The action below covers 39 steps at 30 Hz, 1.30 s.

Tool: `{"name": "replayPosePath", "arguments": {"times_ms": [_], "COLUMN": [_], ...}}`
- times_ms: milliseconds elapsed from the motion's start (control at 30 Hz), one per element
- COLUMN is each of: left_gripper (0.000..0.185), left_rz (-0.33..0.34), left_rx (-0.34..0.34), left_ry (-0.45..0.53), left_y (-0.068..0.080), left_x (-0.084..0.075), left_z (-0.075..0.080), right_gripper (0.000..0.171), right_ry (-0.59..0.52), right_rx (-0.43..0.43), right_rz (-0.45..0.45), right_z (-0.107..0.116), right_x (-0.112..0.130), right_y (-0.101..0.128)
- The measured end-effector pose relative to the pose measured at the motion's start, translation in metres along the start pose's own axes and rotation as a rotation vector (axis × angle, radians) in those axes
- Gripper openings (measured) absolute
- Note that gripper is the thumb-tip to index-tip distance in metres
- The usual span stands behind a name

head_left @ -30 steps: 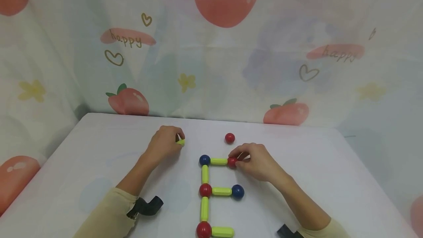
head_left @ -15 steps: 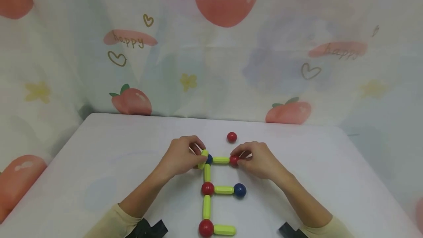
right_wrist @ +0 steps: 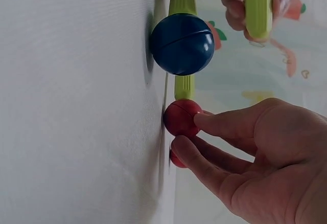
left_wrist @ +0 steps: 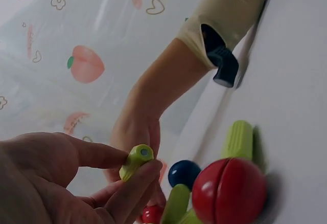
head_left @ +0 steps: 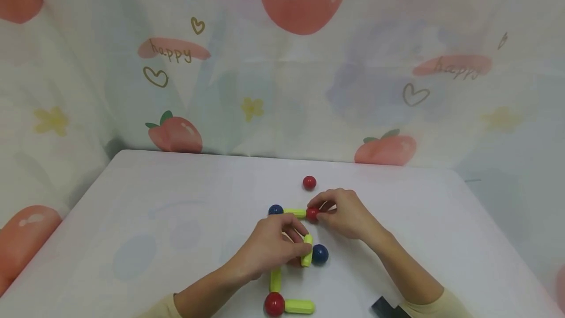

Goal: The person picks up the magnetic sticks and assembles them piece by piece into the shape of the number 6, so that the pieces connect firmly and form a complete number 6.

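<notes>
My left hand (head_left: 275, 244) pinches a loose yellow-green magnetic stick (head_left: 307, 250) above the built frame, close to the blue ball (head_left: 320, 254) on the middle arm. In the left wrist view the stick (left_wrist: 136, 161) shows a metal dot in its end. Thumb and fingers of my right hand (head_left: 346, 214) pinch the red ball (head_left: 312, 214) at the tip of the top arm. That arm's stick (head_left: 294, 213) joins it to the blue corner ball (head_left: 275, 209). At the near end lies a red ball (head_left: 274, 304) with a stick (head_left: 300, 306) pointing right. My left hand hides the middle joint.
A loose red ball (head_left: 309, 183) lies beyond the top arm on the white table (head_left: 176, 239). Behind the table's far edge hangs a patterned curtain (head_left: 282, 82). Black straps (head_left: 388, 308) sit at the wrists.
My left hand has brought the stick from the far left, past the blue corner ball, then nearer and right to the middle arm. My right hand still holds the red ball.
</notes>
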<state>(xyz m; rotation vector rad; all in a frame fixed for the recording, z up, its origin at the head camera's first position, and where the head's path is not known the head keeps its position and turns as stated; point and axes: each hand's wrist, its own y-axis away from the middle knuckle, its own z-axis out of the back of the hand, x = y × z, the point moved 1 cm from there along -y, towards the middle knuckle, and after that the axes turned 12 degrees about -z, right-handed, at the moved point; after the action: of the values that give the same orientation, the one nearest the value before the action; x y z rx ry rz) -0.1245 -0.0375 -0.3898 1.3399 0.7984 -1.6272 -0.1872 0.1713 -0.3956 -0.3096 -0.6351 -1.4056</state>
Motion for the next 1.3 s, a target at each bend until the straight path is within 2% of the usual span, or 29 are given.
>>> {"name": "replayPosePath", "arguments": {"times_ms": [133,267,400,600,833,1100,1300], "left_gripper": [0.018,0.019,0.021,0.023,0.023,0.019,0.018], "left_rz": [0.051,0.072,0.090,0.098,0.131,0.097,0.093], "left_rx": [0.037,0.046,0.040,0.031,0.022,-0.002,0.008], "left_ry": [0.018,0.004,0.000,0.054,0.049,0.057,0.049], "left_y": [0.006,0.010,0.012,0.015,0.015,0.015,0.014], "left_x": [0.004,0.008,0.012,0.015,0.015,0.016,0.017], "left_z": [-0.015,-0.024,-0.030,-0.036,-0.041,-0.044,-0.045], "right_gripper": [0.026,0.025,0.025,0.026,0.026,0.025,0.024], "right_ry": [-0.004,-0.010,-0.012,-0.016,-0.017,-0.015,-0.019], "right_rx": [0.002,0.007,0.007,0.011,0.006,0.008,0.007], "right_rz": [0.002,0.001,-0.005,-0.016,-0.019,-0.024,-0.022], "right_z": [0.000,-0.001,-0.001,-0.002,-0.002,-0.002,-0.002], "right_x": [0.001,0.001,0.002,0.001,0.000,-0.001,-0.002], "right_y": [-0.001,-0.001,-0.001,-0.002,-0.001,-0.001,-0.001]}}
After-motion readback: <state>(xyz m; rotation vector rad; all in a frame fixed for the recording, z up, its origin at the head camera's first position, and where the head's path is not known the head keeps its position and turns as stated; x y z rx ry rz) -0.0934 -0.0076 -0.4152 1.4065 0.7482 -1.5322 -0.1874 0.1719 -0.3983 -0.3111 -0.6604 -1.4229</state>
